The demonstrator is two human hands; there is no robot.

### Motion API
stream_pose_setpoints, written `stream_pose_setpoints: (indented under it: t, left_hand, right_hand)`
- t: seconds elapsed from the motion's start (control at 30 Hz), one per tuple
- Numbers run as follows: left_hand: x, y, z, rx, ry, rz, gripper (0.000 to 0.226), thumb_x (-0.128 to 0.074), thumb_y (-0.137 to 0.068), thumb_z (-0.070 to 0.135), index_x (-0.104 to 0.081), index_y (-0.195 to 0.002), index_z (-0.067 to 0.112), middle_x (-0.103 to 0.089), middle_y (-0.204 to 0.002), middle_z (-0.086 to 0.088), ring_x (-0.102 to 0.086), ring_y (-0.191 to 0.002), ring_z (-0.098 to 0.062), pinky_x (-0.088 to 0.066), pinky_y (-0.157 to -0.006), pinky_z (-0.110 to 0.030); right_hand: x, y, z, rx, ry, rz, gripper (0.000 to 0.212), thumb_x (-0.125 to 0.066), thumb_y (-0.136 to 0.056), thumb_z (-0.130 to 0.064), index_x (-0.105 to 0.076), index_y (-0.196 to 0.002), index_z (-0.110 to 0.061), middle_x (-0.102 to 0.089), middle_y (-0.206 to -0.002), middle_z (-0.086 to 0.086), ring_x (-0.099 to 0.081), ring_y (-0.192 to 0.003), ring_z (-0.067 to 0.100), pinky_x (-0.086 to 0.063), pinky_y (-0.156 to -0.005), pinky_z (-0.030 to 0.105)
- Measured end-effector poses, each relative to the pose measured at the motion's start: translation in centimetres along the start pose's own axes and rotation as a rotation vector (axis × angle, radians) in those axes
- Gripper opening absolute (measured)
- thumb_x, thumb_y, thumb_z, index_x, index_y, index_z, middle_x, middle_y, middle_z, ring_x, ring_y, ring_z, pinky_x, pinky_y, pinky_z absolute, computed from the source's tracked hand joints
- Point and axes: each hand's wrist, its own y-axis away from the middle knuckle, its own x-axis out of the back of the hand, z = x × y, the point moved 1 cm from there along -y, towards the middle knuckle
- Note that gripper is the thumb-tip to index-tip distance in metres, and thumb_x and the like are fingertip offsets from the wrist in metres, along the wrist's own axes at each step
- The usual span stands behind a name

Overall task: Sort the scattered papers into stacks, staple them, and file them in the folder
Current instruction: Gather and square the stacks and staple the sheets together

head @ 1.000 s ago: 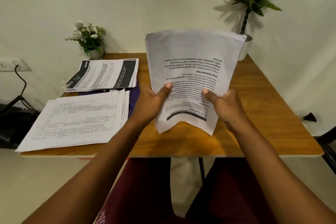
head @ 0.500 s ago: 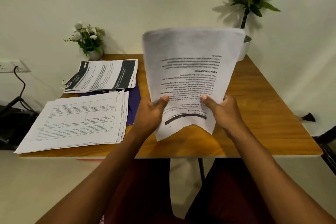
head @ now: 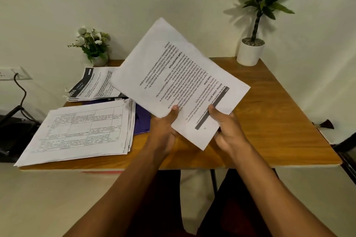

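Papers (head: 179, 81), printed, held up over the wooden table (head: 269, 125), tilted slantwise, text upside down. Gripped at the near edge by the left hand (head: 163, 132) and the right hand (head: 229, 132), thumbs pressing on top, fingers curled underneath. On the table's left part: gridded stack (head: 81, 131), dark-header stack (head: 94, 84), purple folder (head: 141, 121) partly beneath both.

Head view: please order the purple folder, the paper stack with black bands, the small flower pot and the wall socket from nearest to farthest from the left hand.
1. purple folder, just left of the left hand gripping the sheets.
2. paper stack with black bands, farther back, left.
3. small flower pot, back left corner.
4. wall socket, beyond the table, far left.
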Motion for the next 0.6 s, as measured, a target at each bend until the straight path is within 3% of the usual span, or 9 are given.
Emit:
stream_pose_setpoints:
  t: [0.07, 0.17, 0.27, 0.4, 0.6]
  left_hand:
    - [1.2, -0.2, 1.9, -0.028, 0.003, -0.005, 0.043, -0.06, -0.097, 0.001, -0.056, -0.136, 0.017, -0.067, -0.134, -0.01, -0.066, -0.121, -0.031, -0.058, -0.094, -0.052]
    - [3.6, -1.2, 6.2, -0.112, -0.041, 0.031, 0.035, -0.059, -0.098, 0.001, -0.06, -0.131, 0.013, -0.07, -0.128, -0.011, -0.068, -0.117, -0.028, -0.06, -0.09, -0.042]
    - [5.8, -2.4, 9.7, -0.123, -0.357, 0.013, 0.037, -0.059, -0.1, 0.013, -0.06, -0.137, 0.015, -0.069, -0.13, -0.005, -0.065, -0.122, -0.029, -0.057, -0.094, -0.043]
    - [6.0, -2.6, 11.8, -0.084, -0.668, -0.088, 0.036, -0.061, -0.098, 0.026, -0.064, -0.134, 0.025, -0.072, -0.124, 0.007, -0.07, -0.113, -0.023, -0.056, -0.092, -0.043]
    - [4.8, -2.2, 10.0, -0.101, -0.702, -0.207, 0.042, -0.072, -0.09, 0.023, -0.063, -0.131, 0.022, -0.073, -0.124, 0.001, -0.071, -0.112, -0.024, -0.059, -0.091, -0.045]
  right_hand:
    - [1.0, 0.0, -1.1, 0.008, 0.08, -0.014, 0.034, -0.061, -0.095, 0.0, -0.064, -0.124, -0.018, -0.073, -0.121, 0.009, -0.07, -0.111, 0.029, -0.058, -0.093, 0.05]
    - [2.7, 0.2, -2.8, 0.009, 0.177, -0.036, 0.031, -0.061, -0.095, 0.0, -0.066, -0.119, -0.02, -0.074, -0.118, 0.007, -0.071, -0.109, 0.027, -0.059, -0.09, 0.048]
    - [4.1, 0.0, -4.2, 0.034, 0.243, -0.06, 0.032, -0.061, -0.094, 0.001, -0.065, -0.12, -0.018, -0.074, -0.118, 0.007, -0.071, -0.108, 0.027, -0.06, -0.089, 0.046]
    - [4.8, -0.4, -5.1, 0.047, 0.326, -0.083, 0.031, -0.063, -0.092, -0.001, -0.066, -0.118, -0.019, -0.075, -0.116, 0.004, -0.072, -0.106, 0.026, -0.061, -0.085, 0.043]
    - [3.8, -0.7, -5.6, 0.072, 0.419, -0.15, 0.038, -0.071, -0.079, -0.013, -0.067, -0.115, -0.021, -0.076, -0.112, -0.002, -0.074, -0.102, 0.022, -0.062, -0.077, 0.034]
